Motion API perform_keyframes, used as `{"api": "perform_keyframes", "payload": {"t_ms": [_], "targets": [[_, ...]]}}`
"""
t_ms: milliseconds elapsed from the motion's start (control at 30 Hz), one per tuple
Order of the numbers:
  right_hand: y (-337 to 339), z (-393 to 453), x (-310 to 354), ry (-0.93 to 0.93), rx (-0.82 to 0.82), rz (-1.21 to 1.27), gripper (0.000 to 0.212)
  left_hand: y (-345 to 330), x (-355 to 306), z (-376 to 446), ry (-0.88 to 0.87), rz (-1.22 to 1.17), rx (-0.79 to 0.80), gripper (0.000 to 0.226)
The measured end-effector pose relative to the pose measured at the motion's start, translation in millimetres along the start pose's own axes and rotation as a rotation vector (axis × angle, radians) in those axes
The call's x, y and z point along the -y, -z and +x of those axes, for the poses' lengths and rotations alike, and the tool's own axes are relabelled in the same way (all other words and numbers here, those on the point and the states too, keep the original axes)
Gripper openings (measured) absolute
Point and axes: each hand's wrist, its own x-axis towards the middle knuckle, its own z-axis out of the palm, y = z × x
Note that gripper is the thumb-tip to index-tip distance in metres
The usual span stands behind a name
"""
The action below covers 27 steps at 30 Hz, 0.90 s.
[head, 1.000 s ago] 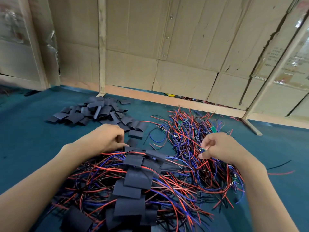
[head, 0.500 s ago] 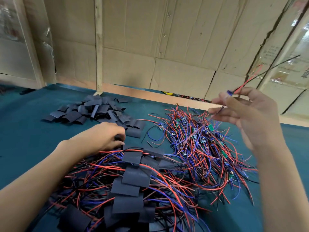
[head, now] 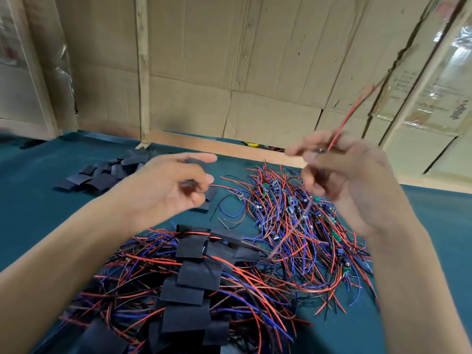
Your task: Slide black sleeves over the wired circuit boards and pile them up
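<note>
My right hand (head: 350,180) is raised above the table and pinches a wired circuit board; its red wire (head: 344,121) sticks up to the right and other wires hang down blurred. My left hand (head: 163,190) is lifted at centre left, blurred, with a small black sleeve (head: 187,186) between its fingers. The two hands are apart. Loose black sleeves (head: 102,175) lie in a heap at the far left. Bare wired boards (head: 293,215) form a tangle at the right. Sleeved boards (head: 194,279) are piled in a row at the near centre.
Everything lies on a teal cloth-covered table (head: 38,213). Cardboard sheets (head: 229,72) and wooden battens (head: 143,72) wall off the back edge. A taped carton (head: 439,93) stands at the far right.
My left hand has risen from the sleeve heap with a sleeve. My right hand lifted a wired board out of the tangle and has moved in toward the left hand.
</note>
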Motion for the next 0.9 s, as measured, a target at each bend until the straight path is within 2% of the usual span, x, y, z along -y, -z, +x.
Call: {"api": "perform_keyframes", "payload": {"t_ms": [67, 200, 267, 333, 400, 567, 700, 767, 833, 867, 900], "targets": [[-3.2, -1.0, -4.1, -0.097, 0.06, -0.175, 0.024, -10.4, 0.0, -5.7, 0.1, -0.147, 0.076, 0.047], [-8.9, -2.1, -4.6, -0.337, 0.208, -0.182, 0.023, -18.7, 1.1, -15.0, 0.198, -0.269, 0.138, 0.019], [-12.4, -3.1, -5.1, -0.372, 0.242, -0.221, 0.05, -19.9, 1.9, -17.9, 0.19, -0.235, 0.14, 0.013], [-15.9, -3.9, -6.1, -0.36, 0.243, -0.29, 0.062, -20.7, 0.3, -20.3, 0.163, -0.204, 0.169, 0.009], [-18.3, -5.3, -7.6, -0.327, 0.236, -0.314, 0.057, -20.7, -3.8, -22.3, 0.142, -0.175, 0.183, 0.006], [-16.2, -6.1, -10.0, -0.162, 0.216, -0.264, 0.039, -19.9, -12.4, -25.1, 0.088, -0.002, 0.163, 0.021], [-12.7, -7.1, -7.2, -0.047, 0.216, -0.284, 0.034, -30.0, -6.2, -24.2, 0.002, 0.088, 0.173, 0.02], [-11.7, -7.9, -6.0, -0.026, 0.209, -0.309, 0.033, -33.2, -2.9, -23.2, -0.036, 0.072, 0.165, 0.011], [-11.6, -8.8, -4.7, -0.016, 0.226, -0.306, 0.033, -31.9, -0.8, -24.0, -0.035, 0.078, 0.22, 0.01], [-11.6, -9.1, -4.5, -0.01, 0.245, -0.316, 0.034, -31.0, 0.0, -24.6, -0.046, 0.095, 0.276, 0.015], [-11.6, -9.2, -4.6, -0.003, 0.269, -0.341, 0.034, -30.2, 1.2, -24.9, -0.076, 0.116, 0.334, 0.03]]}}
